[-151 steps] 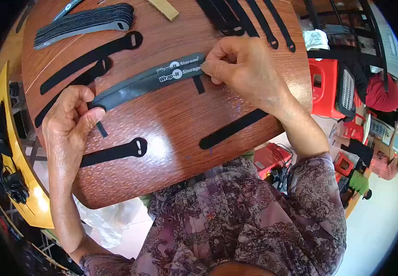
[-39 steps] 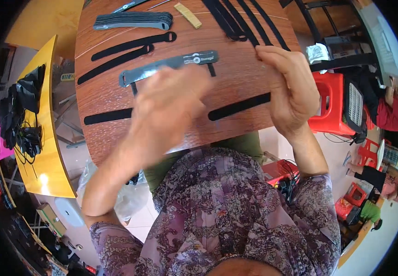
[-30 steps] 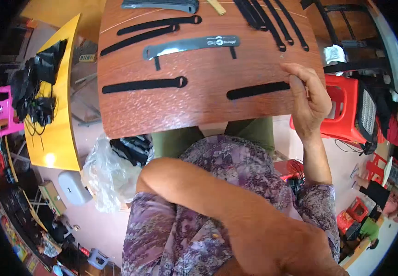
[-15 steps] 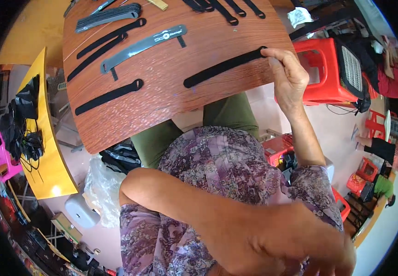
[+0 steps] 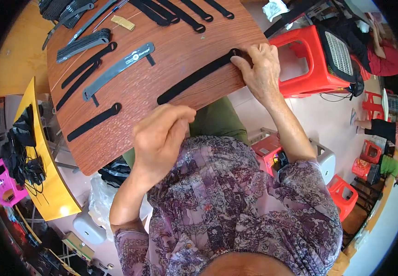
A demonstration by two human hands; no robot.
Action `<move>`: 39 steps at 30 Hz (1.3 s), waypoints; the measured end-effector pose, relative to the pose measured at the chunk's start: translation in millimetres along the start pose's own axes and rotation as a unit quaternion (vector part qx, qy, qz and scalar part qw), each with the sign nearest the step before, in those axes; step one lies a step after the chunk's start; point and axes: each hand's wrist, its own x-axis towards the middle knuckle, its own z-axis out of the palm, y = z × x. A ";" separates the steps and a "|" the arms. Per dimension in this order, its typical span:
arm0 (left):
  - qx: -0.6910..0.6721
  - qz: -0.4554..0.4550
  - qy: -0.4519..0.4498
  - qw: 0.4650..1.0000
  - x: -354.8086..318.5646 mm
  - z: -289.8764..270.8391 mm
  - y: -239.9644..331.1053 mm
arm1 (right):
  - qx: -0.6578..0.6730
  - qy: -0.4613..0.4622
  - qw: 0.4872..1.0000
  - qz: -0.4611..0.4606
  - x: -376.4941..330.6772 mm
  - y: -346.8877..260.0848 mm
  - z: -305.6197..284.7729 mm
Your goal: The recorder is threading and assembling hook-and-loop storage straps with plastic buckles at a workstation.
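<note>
A long black strap (image 5: 194, 78) with a looped end lies slantwise near the table's front edge. At its right, looped end is my right hand (image 5: 261, 73), thumb against the strap and fingers bent. My left hand (image 5: 157, 142) is closed, thumb and forefinger together, just off the table edge below the strap's left end; whatever it may hold is hidden. To the left lies a shorter black strap (image 5: 95, 122) with a loop. Behind it rests a grey printed card sleeve (image 5: 118, 71) with small dark tabs sticking out.
The brown wooden table (image 5: 199, 50) carries two black straps (image 5: 86, 66), a stack of grey sleeves (image 5: 84, 45), a yellowish piece (image 5: 123, 22) and more looped straps (image 5: 176, 14) at the back. A red stool (image 5: 295, 60) stands right; a yellow table (image 5: 47, 156) left.
My left hand has swung from the lower right across my body to the table's front edge. My right hand stays at the strap's looped end. The view has shifted.
</note>
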 end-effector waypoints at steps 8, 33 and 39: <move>-0.104 -0.116 0.027 0.987 28.8 30.8 -13.4 | 0.238 -0.029 0.969 0.058 5.3 -21.0 -4.3; 0.069 0.025 0.039 0.997 -16.2 -47.4 16.2 | 0.355 0.046 0.871 -0.336 21.2 -133.3 -46.6; 0.111 0.040 0.090 0.989 -15.7 -71.2 2.1 | 0.348 -0.069 0.871 -0.340 27.7 -136.5 -20.3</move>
